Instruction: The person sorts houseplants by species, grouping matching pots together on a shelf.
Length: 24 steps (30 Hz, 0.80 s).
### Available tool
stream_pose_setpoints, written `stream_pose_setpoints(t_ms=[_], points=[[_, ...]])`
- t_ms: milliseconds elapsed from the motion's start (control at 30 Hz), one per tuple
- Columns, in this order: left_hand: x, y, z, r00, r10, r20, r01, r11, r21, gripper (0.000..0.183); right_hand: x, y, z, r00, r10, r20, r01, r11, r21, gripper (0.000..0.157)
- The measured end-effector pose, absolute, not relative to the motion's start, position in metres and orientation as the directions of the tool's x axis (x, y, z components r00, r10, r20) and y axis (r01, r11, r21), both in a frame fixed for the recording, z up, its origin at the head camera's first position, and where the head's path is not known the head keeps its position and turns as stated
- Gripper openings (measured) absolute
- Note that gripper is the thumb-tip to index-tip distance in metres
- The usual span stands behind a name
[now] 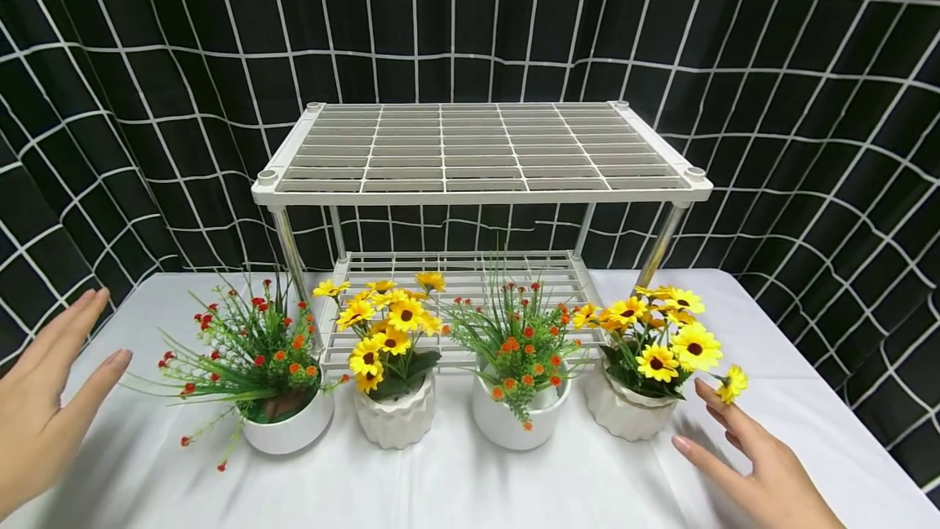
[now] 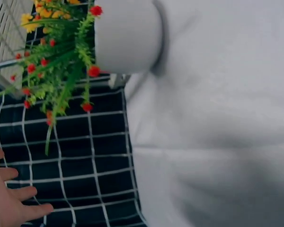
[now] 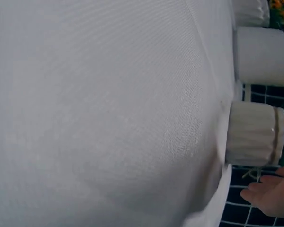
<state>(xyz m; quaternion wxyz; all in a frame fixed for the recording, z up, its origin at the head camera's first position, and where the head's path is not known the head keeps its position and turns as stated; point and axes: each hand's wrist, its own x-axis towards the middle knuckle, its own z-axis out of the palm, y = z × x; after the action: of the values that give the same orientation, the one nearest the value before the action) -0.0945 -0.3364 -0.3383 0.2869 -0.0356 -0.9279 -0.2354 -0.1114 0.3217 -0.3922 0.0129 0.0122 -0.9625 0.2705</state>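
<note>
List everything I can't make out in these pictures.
Left hand, wrist end: head view, cut off by the left edge.
Whether the right hand touches the outermost yellow flower: head view, their overlap hides any gap.
Lower shelf, front edge: head view, partly hidden by the plants.
Most of the plants' blooms: right wrist view, cut off by the right edge.

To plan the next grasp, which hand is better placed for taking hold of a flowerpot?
Probably the right hand: it is close beside the rightmost sunflower pot. The left hand has a wider gap to its nearest, the leftmost white pot.
</note>
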Motion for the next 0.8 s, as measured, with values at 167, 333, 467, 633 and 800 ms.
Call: stream_pose_setpoints(t_ms=[167, 333, 467, 633, 800], points=[[-0.105, -0.324, -0.322, -0.813, -0.037, 0.581, 0.244, 0.885, 0.397, 0.061, -0.111, 0.316, -0.398, -0.992, 0.005, 0.127, -0.074, 0.787, -0.613, 0.079], [-0.115, -0.31, -0.304, -0.796, 0.013, 0.605, 0.298, 0.879, 0.373, 0.06, -0.12, 0.302, -0.389, -0.99, 0.113, -0.086, 0.138, 0.628, -0.766, 0.094], [-0.122, -0.297, -0.291, -0.782, 0.055, 0.621, 0.358, 0.855, 0.374, 0.059, -0.123, 0.288, -0.387, -0.973, 0.169, -0.154, 0.219, 0.494, -0.841, 0.102], [-0.131, -0.279, -0.273, -0.782, 0.091, 0.617, 0.381, 0.853, 0.357, 0.063, -0.125, 0.275, -0.39, -0.97, 0.217, -0.114, 0.208, 0.484, -0.85, 0.107], [-0.14, -0.265, -0.26, -0.775, 0.111, 0.622, 0.404, 0.844, 0.353, 0.065, -0.129, 0.268, -0.391, -0.952, 0.277, -0.132, 0.248, 0.439, -0.864, 0.112]])
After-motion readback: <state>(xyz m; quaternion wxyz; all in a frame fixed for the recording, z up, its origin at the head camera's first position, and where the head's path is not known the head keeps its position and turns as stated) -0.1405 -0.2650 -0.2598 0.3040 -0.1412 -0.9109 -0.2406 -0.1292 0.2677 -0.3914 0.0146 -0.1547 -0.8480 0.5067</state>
